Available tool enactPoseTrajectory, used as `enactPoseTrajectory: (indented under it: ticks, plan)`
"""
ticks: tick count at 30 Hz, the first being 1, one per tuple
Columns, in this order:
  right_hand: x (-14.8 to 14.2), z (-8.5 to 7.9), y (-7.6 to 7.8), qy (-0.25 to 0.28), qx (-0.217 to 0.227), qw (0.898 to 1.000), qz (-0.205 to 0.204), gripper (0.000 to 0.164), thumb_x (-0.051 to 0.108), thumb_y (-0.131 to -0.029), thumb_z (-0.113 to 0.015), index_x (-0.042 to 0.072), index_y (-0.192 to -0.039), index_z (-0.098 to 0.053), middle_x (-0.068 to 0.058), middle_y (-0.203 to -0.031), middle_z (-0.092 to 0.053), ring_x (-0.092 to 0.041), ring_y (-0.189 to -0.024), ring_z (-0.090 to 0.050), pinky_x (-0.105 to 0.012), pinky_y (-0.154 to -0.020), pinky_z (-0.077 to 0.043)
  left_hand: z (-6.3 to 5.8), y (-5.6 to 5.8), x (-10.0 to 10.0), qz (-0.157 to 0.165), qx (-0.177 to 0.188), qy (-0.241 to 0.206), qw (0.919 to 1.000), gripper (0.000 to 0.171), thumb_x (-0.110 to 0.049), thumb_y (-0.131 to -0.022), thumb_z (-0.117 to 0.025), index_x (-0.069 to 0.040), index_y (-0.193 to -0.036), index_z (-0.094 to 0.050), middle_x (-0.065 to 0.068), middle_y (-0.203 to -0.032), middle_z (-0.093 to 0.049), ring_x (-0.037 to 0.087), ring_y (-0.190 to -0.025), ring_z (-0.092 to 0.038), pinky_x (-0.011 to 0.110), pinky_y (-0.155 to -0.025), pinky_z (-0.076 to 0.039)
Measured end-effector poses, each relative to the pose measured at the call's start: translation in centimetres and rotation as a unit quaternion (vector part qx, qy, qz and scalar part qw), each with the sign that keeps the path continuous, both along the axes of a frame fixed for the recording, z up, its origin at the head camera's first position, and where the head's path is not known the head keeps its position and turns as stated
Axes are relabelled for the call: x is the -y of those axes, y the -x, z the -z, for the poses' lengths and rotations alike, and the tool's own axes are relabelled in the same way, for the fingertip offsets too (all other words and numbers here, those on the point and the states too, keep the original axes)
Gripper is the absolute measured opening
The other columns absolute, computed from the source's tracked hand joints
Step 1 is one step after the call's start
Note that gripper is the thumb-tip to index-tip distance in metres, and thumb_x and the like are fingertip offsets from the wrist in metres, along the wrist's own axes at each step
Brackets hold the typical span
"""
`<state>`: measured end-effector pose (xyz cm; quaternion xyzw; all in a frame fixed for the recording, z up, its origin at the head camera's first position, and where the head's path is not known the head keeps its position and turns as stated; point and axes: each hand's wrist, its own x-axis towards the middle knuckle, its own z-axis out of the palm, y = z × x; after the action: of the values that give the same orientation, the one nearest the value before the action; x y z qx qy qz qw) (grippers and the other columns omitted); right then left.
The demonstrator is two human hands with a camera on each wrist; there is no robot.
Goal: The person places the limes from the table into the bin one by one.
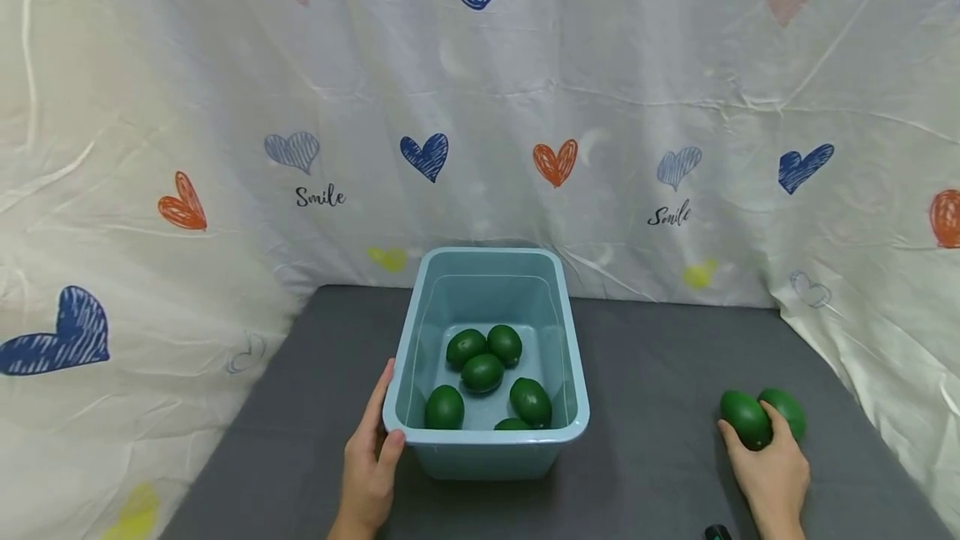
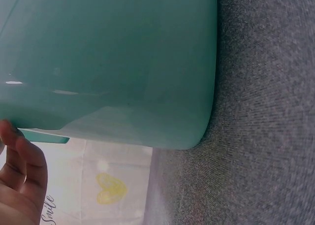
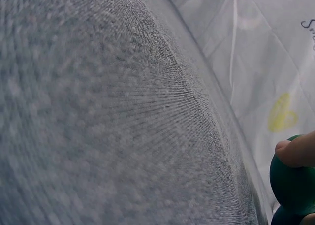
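A light blue plastic bin (image 1: 491, 461) stands on the grey table, with several dark green limes (image 1: 482, 373) lying on its floor. My left hand (image 1: 367, 465) holds the bin's near left corner, thumb at the front and fingers along the left side. In the left wrist view, its bent fingers (image 2: 32, 161) touch the bin (image 2: 113, 62) near the rim. Over on the right, my right hand (image 1: 772, 473) grips one lime (image 1: 745, 418) between thumb and fingers. A second lime (image 1: 787, 413) sits right beside it, partly hidden by the fingers. The right wrist view catches the gripped lime (image 3: 290, 185) at its edge.
A grey cloth (image 1: 645, 407) covers the table. Behind and along both sides hangs a white curtain (image 1: 487, 107) printed with hearts. A small black object (image 1: 717, 532) lies at the bottom edge, left of my right wrist.
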<state>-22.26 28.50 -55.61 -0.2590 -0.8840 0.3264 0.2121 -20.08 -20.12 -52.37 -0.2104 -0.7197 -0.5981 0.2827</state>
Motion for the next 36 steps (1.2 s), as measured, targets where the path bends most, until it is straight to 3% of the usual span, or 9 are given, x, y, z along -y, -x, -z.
enactPoseTrajectory:
  ticks: [11, 24, 31, 36]
  plan:
    - [0.1, -0.2, -0.1, -0.001, -0.009, 1.0, 0.009, 0.075, 0.032, -0.094, -0.08, -0.002, -0.153, -0.05, -0.041, -0.13, -0.06, -0.059, -0.104, -0.06, -0.069, -0.086, -0.046, -0.2, 0.0, -0.2, -0.005, 0.01, 0.002, 0.9999, 0.07, 0.008, -0.102, -0.048, -0.009, -0.167, -0.032, 0.023, -0.169, -0.034, 0.014, -0.154, -0.04, 0.016, -0.116, -0.036]
    - [0.8, -1.0, -0.7, 0.023, -0.053, 0.998, 0.003, 0.073, 0.028, -0.092, -0.083, -0.001, -0.152, -0.053, -0.039, -0.137, -0.059, -0.058, -0.106, -0.061, -0.069, -0.088, -0.047, -0.2, -0.2, -0.3, -0.014, 0.025, 0.005, 0.9996, 0.071, 0.008, -0.101, -0.049, -0.01, -0.168, -0.033, 0.02, -0.17, -0.036, 0.013, -0.154, -0.04, 0.016, -0.116, -0.036]
    - [1.2, -2.2, -0.4, 0.014, -0.079, 0.997, -0.007, 0.071, 0.028, -0.093, -0.082, 0.001, -0.152, -0.054, -0.038, -0.13, -0.063, -0.056, -0.098, -0.064, -0.068, -0.082, -0.047, -0.4, -0.1, -0.7, -0.014, 0.021, 0.002, 0.9997, 0.07, 0.008, -0.102, -0.048, -0.009, -0.168, -0.032, 0.019, -0.17, -0.035, 0.014, -0.154, -0.039, 0.016, -0.116, -0.036]
    - [1.8, -2.8, -0.2, -0.004, -0.094, 0.995, -0.021, 0.07, 0.025, -0.089, -0.086, 0.001, -0.148, -0.057, -0.036, -0.131, -0.065, -0.052, -0.089, -0.068, -0.065, -0.08, -0.049, -0.5, -0.2, -0.9, -0.029, 0.043, 0.0, 0.9986, 0.071, 0.007, -0.102, -0.048, -0.013, -0.168, -0.032, 0.016, -0.171, -0.035, 0.012, -0.154, -0.039, 0.015, -0.115, -0.035]
